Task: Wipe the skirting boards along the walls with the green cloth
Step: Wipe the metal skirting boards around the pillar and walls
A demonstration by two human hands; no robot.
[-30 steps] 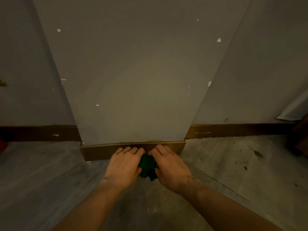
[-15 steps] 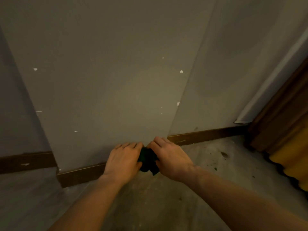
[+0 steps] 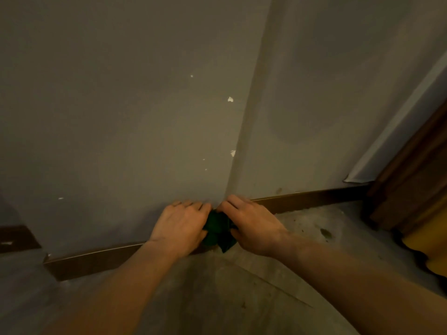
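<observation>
Head view: nearest to us are two bare forearms reaching forward over a mottled grey concrete floor (image 3: 217,298), rough and stained. We count two hands and one cloth. The left hand (image 3: 180,227) lies palm down, fingers curled over the left side of the green cloth (image 3: 219,229); the right hand (image 3: 251,226) curls over its right side, so both are closed on the same bunched wad of dark green fabric, which shows only between them with a corner hanging down. The cloth is pressed against the outer corner of a wall projection, at skirting level.

We count three visible runs of dark brown skirting board: one (image 3: 96,259) along the projecting face to the left of the hands, smooth with a faint sheen on its top edge; one (image 3: 314,198) receding to the right of the hands; and a short piece (image 3: 17,238) at the far left. Above them the grey painted wall (image 3: 133,117) shows several small white chips. At the far right stand a brown wooden frame (image 3: 411,189) and something yellow (image 3: 430,250) with a wavy edge. We see no writing anywhere.
</observation>
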